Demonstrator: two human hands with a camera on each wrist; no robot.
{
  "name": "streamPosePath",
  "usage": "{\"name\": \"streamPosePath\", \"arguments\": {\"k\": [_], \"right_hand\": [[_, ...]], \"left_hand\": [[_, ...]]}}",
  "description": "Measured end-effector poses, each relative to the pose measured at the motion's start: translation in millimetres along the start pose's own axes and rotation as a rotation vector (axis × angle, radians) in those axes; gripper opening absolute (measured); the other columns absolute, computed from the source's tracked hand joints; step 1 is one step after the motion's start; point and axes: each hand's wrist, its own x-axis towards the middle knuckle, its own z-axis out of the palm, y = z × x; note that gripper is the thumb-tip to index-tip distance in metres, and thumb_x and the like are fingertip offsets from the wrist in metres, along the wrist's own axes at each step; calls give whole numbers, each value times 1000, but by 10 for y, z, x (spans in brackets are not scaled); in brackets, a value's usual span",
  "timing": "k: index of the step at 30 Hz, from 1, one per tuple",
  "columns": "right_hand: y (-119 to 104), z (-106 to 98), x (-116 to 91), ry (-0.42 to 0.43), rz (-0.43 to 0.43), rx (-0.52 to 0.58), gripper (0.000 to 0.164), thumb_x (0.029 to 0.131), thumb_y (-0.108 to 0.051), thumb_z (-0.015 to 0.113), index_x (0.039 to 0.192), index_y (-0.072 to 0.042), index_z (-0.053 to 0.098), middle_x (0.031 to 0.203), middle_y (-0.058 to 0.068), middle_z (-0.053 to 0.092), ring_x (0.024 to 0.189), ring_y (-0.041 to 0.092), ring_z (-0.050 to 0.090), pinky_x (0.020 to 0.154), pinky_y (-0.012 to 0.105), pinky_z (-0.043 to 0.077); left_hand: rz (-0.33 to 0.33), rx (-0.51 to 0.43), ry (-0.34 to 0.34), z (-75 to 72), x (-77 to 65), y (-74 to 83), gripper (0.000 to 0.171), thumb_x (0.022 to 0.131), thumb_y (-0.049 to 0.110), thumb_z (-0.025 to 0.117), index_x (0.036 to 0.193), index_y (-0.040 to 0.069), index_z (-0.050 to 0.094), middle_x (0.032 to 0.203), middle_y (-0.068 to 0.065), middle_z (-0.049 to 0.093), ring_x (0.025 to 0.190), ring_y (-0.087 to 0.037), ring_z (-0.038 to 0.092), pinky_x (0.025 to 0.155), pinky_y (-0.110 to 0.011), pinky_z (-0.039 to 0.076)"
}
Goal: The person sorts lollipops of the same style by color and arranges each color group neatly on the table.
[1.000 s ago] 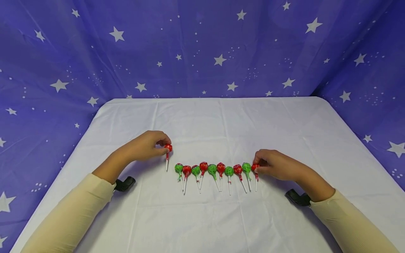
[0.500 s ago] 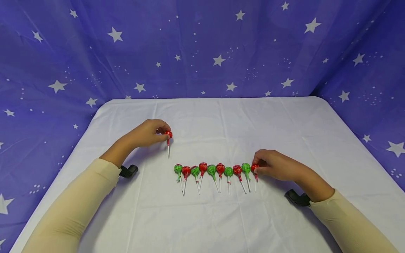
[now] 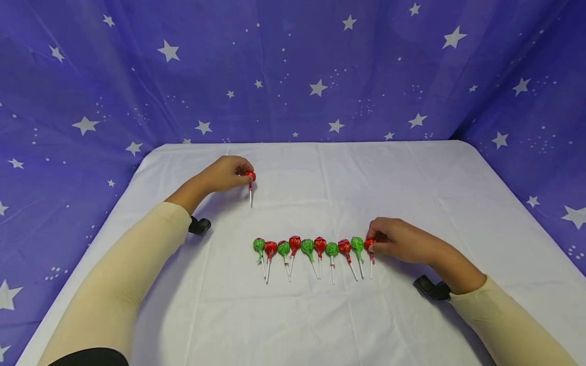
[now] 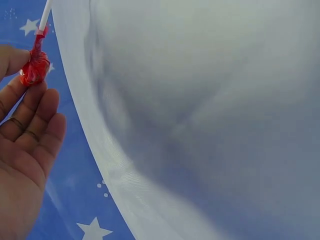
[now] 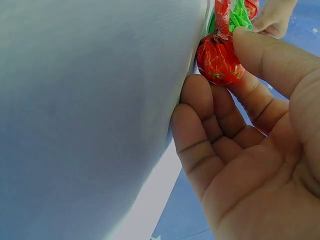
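My left hand [image 3: 227, 174] pinches a red-wrapped lollipop [image 4: 35, 70] by its head between thumb and fingers, over the far left part of the table; its white stick points toward me in the head view. At the right end of a row of lollipops, my right hand [image 3: 405, 241] holds another red lollipop [image 5: 220, 60] by its head, the stick toward me. The row alternates green and red wrapped heads, among them a green lollipop [image 3: 307, 247] and a red lollipop [image 3: 319, 244] near the middle, sticks toward me.
A white cloth [image 3: 293, 320] covers the table. Behind it and along both sides hangs a blue curtain [image 3: 274, 66] with white stars. Black wrist devices show under the left forearm [image 3: 137, 269] and the right forearm [image 3: 499, 315].
Holding its red lollipop, my left hand has moved away from me and slightly right, farther from the row. My right hand stays at the row's right end.
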Motion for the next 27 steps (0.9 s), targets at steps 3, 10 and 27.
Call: {"name": "streamPosePath", "arguments": {"k": [3, 10, 27], "right_hand": [[-3, 1, -1, 1, 2, -1, 13, 89, -13, 74, 91, -18, 62, 81, -7, 55, 75, 14, 50, 66, 27, 45], [-7, -2, -6, -5, 5, 1, 13, 90, -13, 74, 92, -17, 62, 81, -7, 55, 75, 14, 51, 66, 27, 45], [-8, -31, -27, 3, -20, 6, 13, 90, -12, 74, 92, -16, 62, 82, -7, 55, 75, 12, 50, 66, 27, 45]], "left_hand": [[-20, -17, 13, -24, 109, -19, 21, 92, 13, 67, 110, 4, 70, 99, -7, 69, 95, -25, 60, 87, -41, 47], [-75, -77, 30, -60, 332, -49, 25, 94, 15, 65, 115, 2, 68, 107, -11, 68, 101, -26, 59, 90, -41, 46], [-139, -202, 130, 40, 840, -42, 32, 100, 18, 59, 127, 1, 63, 118, -14, 64, 112, -27, 55, 100, -40, 41]]}}
